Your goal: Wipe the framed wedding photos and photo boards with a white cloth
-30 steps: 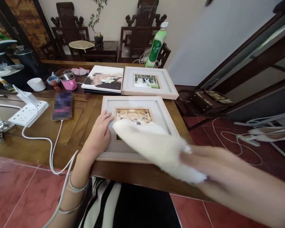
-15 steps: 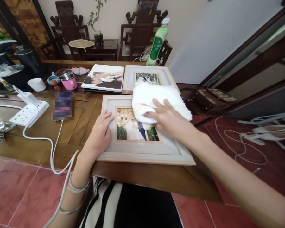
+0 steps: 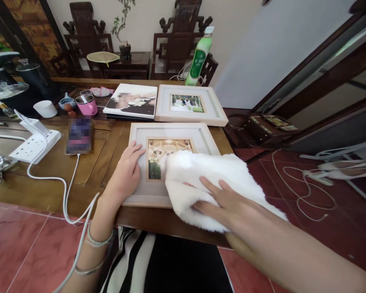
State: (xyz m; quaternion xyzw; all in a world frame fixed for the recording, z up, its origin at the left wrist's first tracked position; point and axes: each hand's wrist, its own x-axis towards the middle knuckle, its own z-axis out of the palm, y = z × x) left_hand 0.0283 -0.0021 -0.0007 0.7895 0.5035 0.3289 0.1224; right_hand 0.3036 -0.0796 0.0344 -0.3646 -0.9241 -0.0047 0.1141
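Observation:
A light wooden picture frame (image 3: 140, 195) with a photo under its pane lies flat at the table's near edge. My left hand (image 3: 128, 169) rests on its left side, fingers stretched onto the pale border. My right hand (image 3: 222, 201) grips a fluffy white cloth (image 3: 213, 171), thumb tucked into a fold and fingers spread on top. The cloth covers the frame's lower right part and hangs past its near edge. Behind lies a second picture frame (image 3: 213, 97), showing a smaller photo.
Left of the second frame is a photo panel (image 3: 134, 99). A green bottle (image 3: 199, 59) stands behind. Farther left are a pink mug (image 3: 88, 106), a white cup (image 3: 45, 108), a phone (image 3: 79, 136) on a cable and a power strip (image 3: 36, 144).
My right hand has drawn the white cloth toward me, from the frame's far right part to its near right corner. The second frame's photo is uncovered. My left hand stays in place.

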